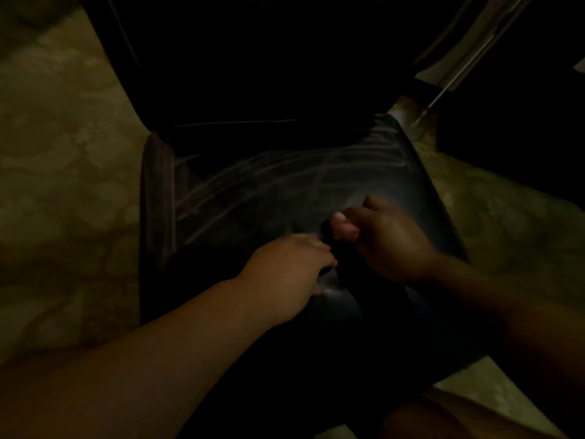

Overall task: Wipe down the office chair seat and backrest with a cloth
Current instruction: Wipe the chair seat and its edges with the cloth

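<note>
The scene is very dim. A dark office chair seat (pixel 285 191) fills the middle of the view, with pale wipe streaks across it. Its backrest (pixel 253 64) rises at the top, almost black. Both hands meet over the seat's front half. My left hand (pixel 285 267) and my right hand (pixel 389 239) each grip a dark cloth (pixel 329 248) bunched between them. The cloth is nearly the same colour as the seat, so its outline is hard to make out.
A mottled beige floor (pixel 63 185) surrounds the chair on the left and right. Pale slanted bars or papers (pixel 459 58) stand at the upper right, beside the backrest. My knee (pixel 443 416) shows at the bottom right.
</note>
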